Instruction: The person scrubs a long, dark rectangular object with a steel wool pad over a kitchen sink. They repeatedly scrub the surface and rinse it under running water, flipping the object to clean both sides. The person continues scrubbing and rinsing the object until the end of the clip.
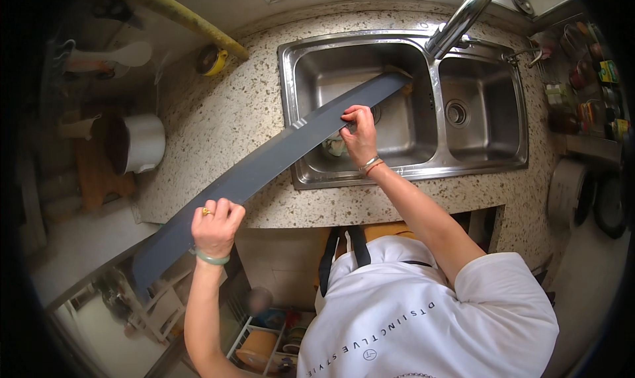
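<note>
A long, flat dark grey panel (264, 154) slants from the lower left, across the counter, into the large left sink basin (311, 67). Its far end lies inside the basin, and its near end juts out past the counter's front edge. My left hand (217, 227), with a ring and a pale green bangle, is closed on the panel's lower edge near that end. Further up, my right hand (360, 138) pinches the same edge over the basin; its fingertips are partly hidden. Something pale green (336, 145) shows under the panel beside this hand, too covered to name.
A chrome faucet (456, 24) rises behind the divider, with a smaller basin (479, 107) to its right. Jars and packets (589, 107) crowd the right side. At left are a yellow pipe (188, 17), a yellow tape roll (213, 60) and a white pot (144, 143). Below, a cabinet drawer (264, 341) stands out.
</note>
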Available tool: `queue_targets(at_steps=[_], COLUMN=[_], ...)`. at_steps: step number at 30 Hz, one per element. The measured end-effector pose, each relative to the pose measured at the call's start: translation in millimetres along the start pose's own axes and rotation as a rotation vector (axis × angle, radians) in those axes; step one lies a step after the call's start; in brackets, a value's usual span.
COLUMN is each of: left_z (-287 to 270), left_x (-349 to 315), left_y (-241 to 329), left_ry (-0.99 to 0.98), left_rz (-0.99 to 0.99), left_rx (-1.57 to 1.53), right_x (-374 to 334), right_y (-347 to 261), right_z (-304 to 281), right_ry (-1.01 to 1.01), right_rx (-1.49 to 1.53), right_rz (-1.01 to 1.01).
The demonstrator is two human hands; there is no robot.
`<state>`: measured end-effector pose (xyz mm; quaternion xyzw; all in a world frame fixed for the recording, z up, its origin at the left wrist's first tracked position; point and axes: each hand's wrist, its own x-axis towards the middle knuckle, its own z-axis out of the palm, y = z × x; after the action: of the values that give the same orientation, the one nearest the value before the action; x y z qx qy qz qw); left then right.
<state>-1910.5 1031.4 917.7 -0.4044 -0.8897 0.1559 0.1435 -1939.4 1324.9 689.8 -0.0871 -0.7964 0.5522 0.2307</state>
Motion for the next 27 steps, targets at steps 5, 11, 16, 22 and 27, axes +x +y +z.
queue_targets(at_steps=[5, 11, 16, 22, 27], left_z=[30, 36, 50, 67, 91], left_x=[-22, -28, -37, -40, -25], left_y=[18, 44, 76, 95, 114], left_ry=[-0.025, -0.015, -0.033, -0.063, -0.445], left_rz=[-0.004, -0.077, -0.136, -0.193, -0.137], left_rx=[-0.088, -0.188, -0.227, -0.269, -0.222], right_x=[-8, -14, -15, -7, -19], right_y=[24, 18, 19, 2, -31], right_z=[-6, -23, -45, -63, -14], right_ry=[-0.099, -0.2, -0.35, -0.404, -0.409], right_rx=[-0.075, -0.154, -0.276, -0.411, -0.19], right_rz=[-0.013, -0.005, -0.025, -0.031, -0.188])
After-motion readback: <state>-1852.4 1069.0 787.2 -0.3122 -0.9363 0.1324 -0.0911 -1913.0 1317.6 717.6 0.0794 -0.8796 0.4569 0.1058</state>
